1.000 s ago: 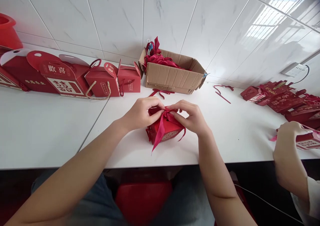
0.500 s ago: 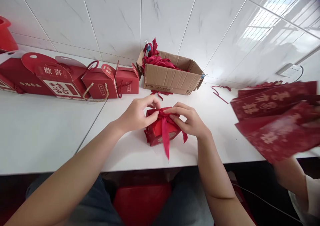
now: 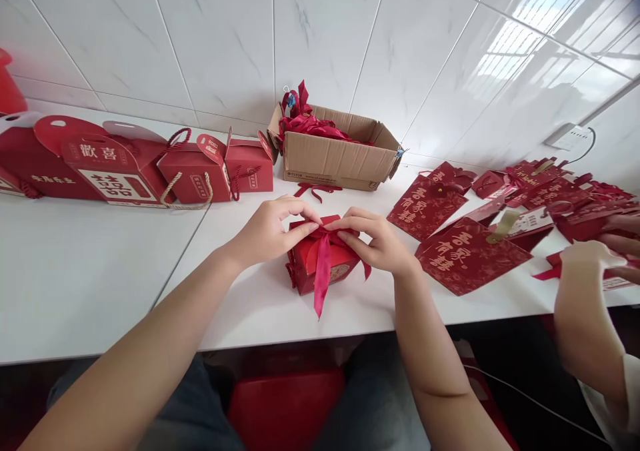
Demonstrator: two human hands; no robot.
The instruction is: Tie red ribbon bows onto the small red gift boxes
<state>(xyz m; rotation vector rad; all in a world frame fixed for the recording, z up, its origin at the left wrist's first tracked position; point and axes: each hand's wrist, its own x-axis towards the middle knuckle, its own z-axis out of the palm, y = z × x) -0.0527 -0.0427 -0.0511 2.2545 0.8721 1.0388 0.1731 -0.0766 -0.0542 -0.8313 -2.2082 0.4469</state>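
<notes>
A small red gift box [image 3: 306,264] sits on the white table in front of me, tilted slightly to my view. A crimson satin ribbon [image 3: 323,271] is gathered at its top, with one tail hanging down the front and another at the right. My left hand [image 3: 277,230] pinches the ribbon from the left, thumb and fingertips together. From the right, my right hand [image 3: 373,238] has its fingers closed on the ribbon's bow. The fingertips of both hands nearly meet above the box, and the knot is partly hidden beneath them.
Behind stands a cardboard carton [image 3: 335,158] holding crimson ribbons. Finished-looking red boxes [image 3: 113,168] line the wall at left. Red printed bags [image 3: 470,254] lie at right, near a co-worker's hand [image 3: 623,244]. A dark red cord [image 3: 317,190] lies before the carton.
The co-worker's bunch of red bags, held up at right before, now lies on the table. Both my hands stay at the ribbon, the left fingertips closer together. The view has shifted slightly.
</notes>
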